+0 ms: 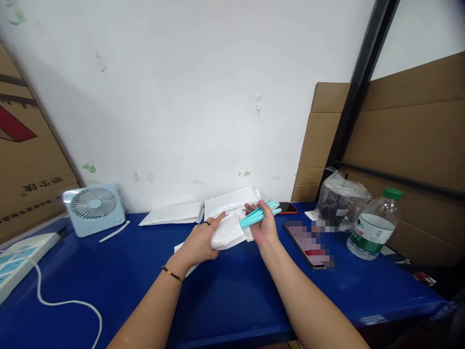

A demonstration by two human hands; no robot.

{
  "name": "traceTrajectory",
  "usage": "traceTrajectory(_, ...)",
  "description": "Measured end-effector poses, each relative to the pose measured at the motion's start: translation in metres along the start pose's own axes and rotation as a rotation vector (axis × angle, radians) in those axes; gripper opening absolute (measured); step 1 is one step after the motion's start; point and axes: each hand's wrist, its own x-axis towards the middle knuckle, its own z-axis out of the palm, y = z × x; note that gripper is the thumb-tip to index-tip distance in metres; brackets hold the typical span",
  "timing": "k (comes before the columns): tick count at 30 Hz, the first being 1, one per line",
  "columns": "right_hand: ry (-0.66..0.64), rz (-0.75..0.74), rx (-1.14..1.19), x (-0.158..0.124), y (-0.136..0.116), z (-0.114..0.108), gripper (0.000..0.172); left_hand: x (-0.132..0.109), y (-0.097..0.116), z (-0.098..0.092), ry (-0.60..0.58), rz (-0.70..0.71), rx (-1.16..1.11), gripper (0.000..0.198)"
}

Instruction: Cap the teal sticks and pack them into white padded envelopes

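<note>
Right hand: closed around a bundle of slim turquoise plastic sticks. The fingers are curled over the near ends. The far ends point up and to the right, clear of the table. What the sticks are cannot be told.

Left hand: palm down, fingers extended over a soft white plastic pouch. Whether it grips the pouch or only presses on it cannot be told. A ring and a thin wrist band are visible.

Position: the pouch sits between the two hands at the middle of the blue table top, and its right edge meets the turquoise bundle.

Surroundings: flat white mailer bags lie just behind the hands, against the wall. A pale blue desk fan stands at the left, with a white power strip nearer the left edge. A dark smartphone lies near the right hand. Beyond it are a clear water bottle with a green cap and a crumpled clear bag with dark contents. Brown cardboard sheets lean at the right
</note>
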Motion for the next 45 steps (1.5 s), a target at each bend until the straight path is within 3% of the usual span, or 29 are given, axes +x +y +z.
traceTrajectory(4, -0.039, 0.009, 0.067, -0.011, 0.006, 0.009, 0.022, 0.002, 0.003, 0.007, 0.031, -0.013, 0.046, 0.108)
traceTrajectory(7, -0.087, 0.073, 0.061, -0.013, 0.015, 0.011, 0.021, 0.004, 0.006, 0.007, 0.084, -0.075, 0.069, 0.098)
traceTrajectory(12, -0.007, 0.19, 0.123, -0.007, 0.02, 0.004, 0.02, 0.006, 0.012, 0.001, 0.161, -0.126, 0.173, 0.083)
traceTrajectory(14, 0.035, 0.192, 0.061, -0.006, 0.021, 0.001, 0.021, 0.005, 0.011, 0.004, 0.119, -0.114, 0.239, 0.084)
traceTrajectory(18, 0.11, 0.002, -0.322, -0.005, 0.025, -0.008, 0.016, 0.002, 0.001, 0.021, -0.039, -0.102, 0.262, 0.096)
traceTrajectory(21, 0.15, 0.044, -0.468, 0.001, 0.03, -0.019, 0.019, -0.001, -0.009, 0.032, -0.18, -0.107, 0.176, 0.108)
traceTrajectory(24, 0.194, 0.155, -0.391, 0.009, 0.036, -0.029, 0.02, 0.0, -0.013, 0.037, -0.178, -0.115, 0.128, 0.109)
traceTrajectory(29, 0.179, 0.19, -0.247, 0.01, 0.038, -0.023, 0.015, 0.005, -0.005, 0.04, -0.06, -0.101, 0.127, 0.1)
traceTrajectory(32, 0.177, 0.15, -0.147, 0.007, 0.031, -0.015, 0.015, 0.007, 0.0, 0.042, -0.003, -0.096, 0.16, 0.096)
traceTrajectory(37, 0.224, -0.044, -0.071, 0.004, 0.021, -0.008, 0.021, 0.006, 0.003, 0.041, -0.045, -0.075, 0.148, 0.098)
traceTrajectory(45, 0.267, 0.079, 0.029, 0.0, 0.023, -0.002, 0.011, 0.009, 0.005, 0.036, 0.084, -0.161, 0.138, 0.094)
